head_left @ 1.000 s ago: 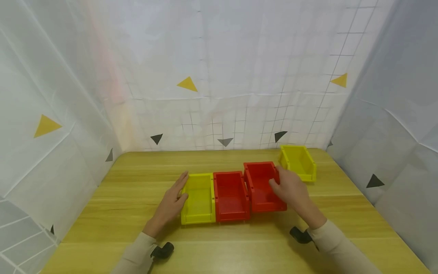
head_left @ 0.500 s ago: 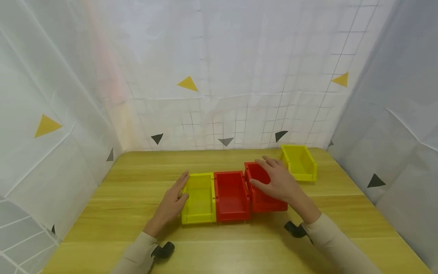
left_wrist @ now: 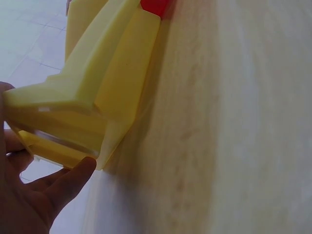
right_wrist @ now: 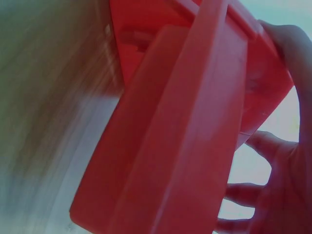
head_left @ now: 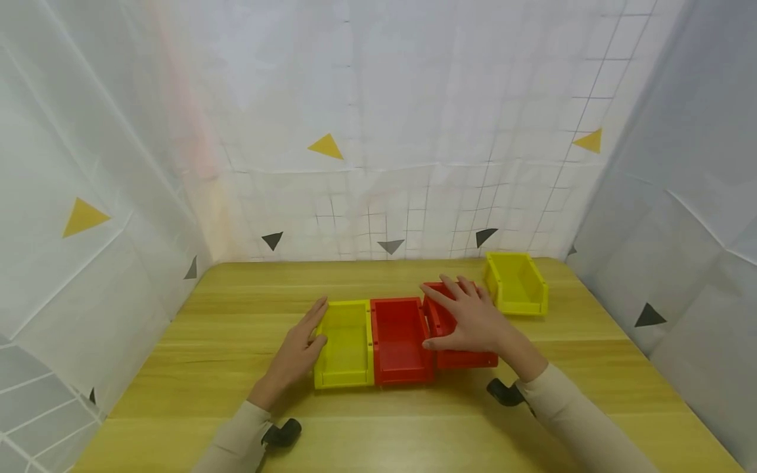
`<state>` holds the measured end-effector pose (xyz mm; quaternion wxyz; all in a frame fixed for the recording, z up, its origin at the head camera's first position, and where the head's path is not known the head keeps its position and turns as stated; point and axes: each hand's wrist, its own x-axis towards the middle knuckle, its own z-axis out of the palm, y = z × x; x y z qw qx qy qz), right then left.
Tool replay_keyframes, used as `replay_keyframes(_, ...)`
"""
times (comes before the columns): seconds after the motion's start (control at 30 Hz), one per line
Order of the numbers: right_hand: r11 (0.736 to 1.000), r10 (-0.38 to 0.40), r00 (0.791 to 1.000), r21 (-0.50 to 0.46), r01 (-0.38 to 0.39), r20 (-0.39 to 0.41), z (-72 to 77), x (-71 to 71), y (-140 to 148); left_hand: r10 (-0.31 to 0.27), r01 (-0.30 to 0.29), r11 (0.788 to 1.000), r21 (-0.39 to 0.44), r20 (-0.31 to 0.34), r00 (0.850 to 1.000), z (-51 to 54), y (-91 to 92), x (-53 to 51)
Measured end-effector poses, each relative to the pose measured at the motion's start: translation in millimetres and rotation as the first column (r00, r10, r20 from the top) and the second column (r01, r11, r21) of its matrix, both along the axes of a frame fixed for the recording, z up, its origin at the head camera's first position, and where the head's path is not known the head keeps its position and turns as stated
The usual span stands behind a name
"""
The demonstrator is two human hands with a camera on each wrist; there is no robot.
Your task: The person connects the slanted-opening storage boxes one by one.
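Three plastic storage bins stand in a row on the table: a yellow bin at left, a red bin in the middle and a second red bin at right, set slightly farther back. My left hand rests along the left side of the yellow bin, fingers extended; its thumb touches the bin in the left wrist view. Over the right red bin, my right hand spreads its fingers, hiding much of the inside. Its thumb is near the seam between the two red bins. Whether that hand touches the rim cannot be told.
Another yellow bin stands at the back right, beside the right red bin. Patterned white sheeting closes off the back and both sides of the wooden table.
My right hand has let go of the right red bin's right wall and moved left across its top, spreading its fingers. The bins and my left hand have stayed put.
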<state>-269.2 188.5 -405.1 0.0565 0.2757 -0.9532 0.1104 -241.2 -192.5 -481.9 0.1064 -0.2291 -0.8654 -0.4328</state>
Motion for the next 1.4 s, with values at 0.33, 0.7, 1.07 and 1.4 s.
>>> replay_keyframes(0.33, 0.999, 0.011, 0.999, 0.05, -0.009, -0.041, 0.8, -2.2, -3.6, 0.003, -0.003, 1.0, -0.007, -0.015, 1.0, 0.0, 0.1, 1.5)
replay_keyframes(0.7, 0.998, 0.001, 0.999, 0.057, 0.002, -0.05, 0.4, -4.1, -6.3, 0.022, -0.022, 1.0, -0.013, 0.005, 1.0, 1.3, 1.3, 3.3)
replay_keyframes(1.07, 0.998, 0.01, 0.998, 0.061, -0.006, -0.064, 0.0, -4.8, -7.8, 0.007, -0.008, 1.0, 0.012, 0.004, 1.0, -0.4, 0.4, 1.6)
replay_keyframes(1.4, 0.998, 0.007, 0.998, 0.057, -0.003, -0.068, -1.2, -5.0, -7.5, 0.007, -0.007, 1.0, 0.004, 0.012, 1.0, 0.9, 1.0, 1.1)
